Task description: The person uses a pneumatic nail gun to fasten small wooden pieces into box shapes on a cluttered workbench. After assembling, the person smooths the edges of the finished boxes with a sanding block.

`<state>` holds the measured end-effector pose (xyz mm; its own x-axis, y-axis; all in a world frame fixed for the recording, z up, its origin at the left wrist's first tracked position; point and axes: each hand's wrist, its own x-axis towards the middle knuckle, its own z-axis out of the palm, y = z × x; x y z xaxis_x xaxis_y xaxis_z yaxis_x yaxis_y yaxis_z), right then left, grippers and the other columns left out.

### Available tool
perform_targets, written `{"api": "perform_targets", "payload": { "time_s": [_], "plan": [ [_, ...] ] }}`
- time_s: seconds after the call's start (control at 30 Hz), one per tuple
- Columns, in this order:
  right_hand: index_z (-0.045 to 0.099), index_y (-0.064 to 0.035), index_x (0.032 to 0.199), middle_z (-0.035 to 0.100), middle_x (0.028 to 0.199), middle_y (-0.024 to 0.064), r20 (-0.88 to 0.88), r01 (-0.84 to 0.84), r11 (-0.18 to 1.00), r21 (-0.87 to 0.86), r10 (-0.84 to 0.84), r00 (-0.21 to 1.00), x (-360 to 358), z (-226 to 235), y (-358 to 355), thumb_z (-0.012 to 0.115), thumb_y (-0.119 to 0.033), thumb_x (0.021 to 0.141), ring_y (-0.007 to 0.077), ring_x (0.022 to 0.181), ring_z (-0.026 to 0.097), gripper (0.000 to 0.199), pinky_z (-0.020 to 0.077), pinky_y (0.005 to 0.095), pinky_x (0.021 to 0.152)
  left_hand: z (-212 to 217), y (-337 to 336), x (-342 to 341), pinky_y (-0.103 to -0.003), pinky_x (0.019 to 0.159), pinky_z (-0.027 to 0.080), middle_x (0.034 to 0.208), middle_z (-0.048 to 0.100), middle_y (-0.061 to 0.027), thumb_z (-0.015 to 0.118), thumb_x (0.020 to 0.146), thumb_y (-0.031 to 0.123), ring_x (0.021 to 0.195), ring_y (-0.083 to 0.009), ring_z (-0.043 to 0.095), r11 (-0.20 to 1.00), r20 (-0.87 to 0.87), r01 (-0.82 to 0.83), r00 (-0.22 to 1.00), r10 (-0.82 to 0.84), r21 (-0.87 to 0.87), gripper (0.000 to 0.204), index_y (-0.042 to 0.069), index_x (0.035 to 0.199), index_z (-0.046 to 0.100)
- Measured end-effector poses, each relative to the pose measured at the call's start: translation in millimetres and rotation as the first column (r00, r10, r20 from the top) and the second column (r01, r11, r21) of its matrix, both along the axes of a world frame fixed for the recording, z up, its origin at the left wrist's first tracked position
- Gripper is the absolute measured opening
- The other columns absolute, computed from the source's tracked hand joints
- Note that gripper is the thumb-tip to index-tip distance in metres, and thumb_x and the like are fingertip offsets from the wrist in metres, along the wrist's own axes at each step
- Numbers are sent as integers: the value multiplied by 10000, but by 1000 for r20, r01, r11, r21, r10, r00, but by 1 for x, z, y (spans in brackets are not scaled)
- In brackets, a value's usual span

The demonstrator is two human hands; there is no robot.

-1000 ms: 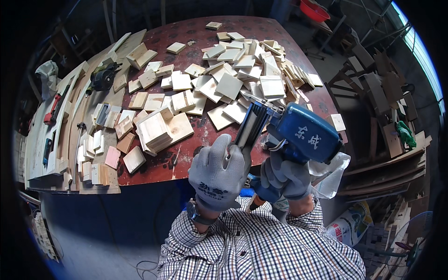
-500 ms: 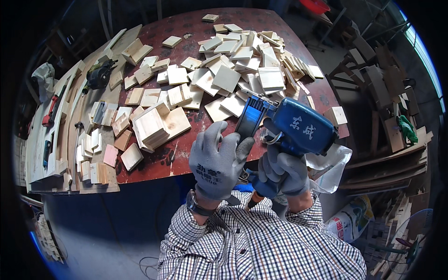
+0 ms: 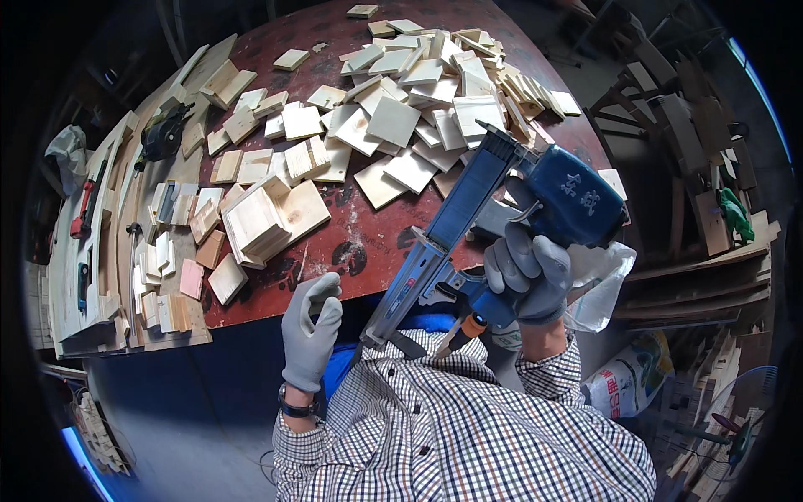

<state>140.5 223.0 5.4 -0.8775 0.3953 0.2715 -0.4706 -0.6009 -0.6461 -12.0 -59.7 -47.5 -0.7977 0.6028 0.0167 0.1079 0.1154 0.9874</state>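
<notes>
My right hand point(image 3: 531, 272), in a grey glove, is wrapped round the handle of a blue pneumatic nail gun point(image 3: 577, 199). The gun is held up over the table's near edge, its nose toward the wood pile. Its long magazine point(image 3: 470, 188) slants down toward my chest, and a silver rail section point(image 3: 400, 294) sticks out at the lower end. An orange-collared air fitting point(image 3: 470, 326) hangs below the handle. To the left of the magazine, my gloved left hand point(image 3: 309, 330) is apart from the gun, fingers loosely curved, with nothing in it.
A heap of small wooden blocks point(image 3: 393, 121) covers much of the red table point(image 3: 343, 243). Closer in lies a larger block assembly point(image 3: 263, 222). Boards at the left carry a black tool point(image 3: 166, 132) and a red-handled tool point(image 3: 82, 209). A printed sack point(image 3: 627, 372) sits at the lower right.
My left hand has let go of the magazine and moved down and left. The magazine's rail section now shows extended toward my chest. The gun has shifted slightly to the right.
</notes>
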Motion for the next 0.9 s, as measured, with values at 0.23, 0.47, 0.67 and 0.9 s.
{"api": "perform_targets", "payload": {
  "time_s": [0.23,0.47,0.67,0.9],
  "plan": [
    [458,46,1451,415,688,-85,-104,9,1000,20,-6,995,-1,-4,-6,503,-293,1097,66,553,433,492,498,315,590,-38,-7,58,-316,865,594,1330,656,-166,490,1092,345,1091,-230,705,928,602,-153,793,-90,340,550,-48,1477,477],
    [602,-134,1165,440,691,-85,-83,-50,955,-292,26,996,2,-21,-24,567,-317,1062,75,525,479,213,551,348,637,6,-19,61,-206,621,580,1173,688,-210,703,980,463,794,-163,716,931,614,-173,787,-66,322,764,-81,1458,459],
    [576,-255,789,429,775,-91,-117,-41,869,-493,-20,993,6,-62,-33,540,-351,1072,84,633,494,301,530,350,673,30,-32,68,-199,646,641,1146,705,-218,706,988,470,905,-179,744,966,685,-182,729,7,184,836,-180,1430,423],
    [484,-213,718,418,680,-72,-81,-44,848,-528,1,997,9,-53,-31,485,-342,1078,88,569,484,382,533,354,642,23,-39,73,-198,656,603,1173,704,-223,738,980,419,802,-156,735,972,577,-121,816,-19,203,812,-120,1485,404]
  ]
}}
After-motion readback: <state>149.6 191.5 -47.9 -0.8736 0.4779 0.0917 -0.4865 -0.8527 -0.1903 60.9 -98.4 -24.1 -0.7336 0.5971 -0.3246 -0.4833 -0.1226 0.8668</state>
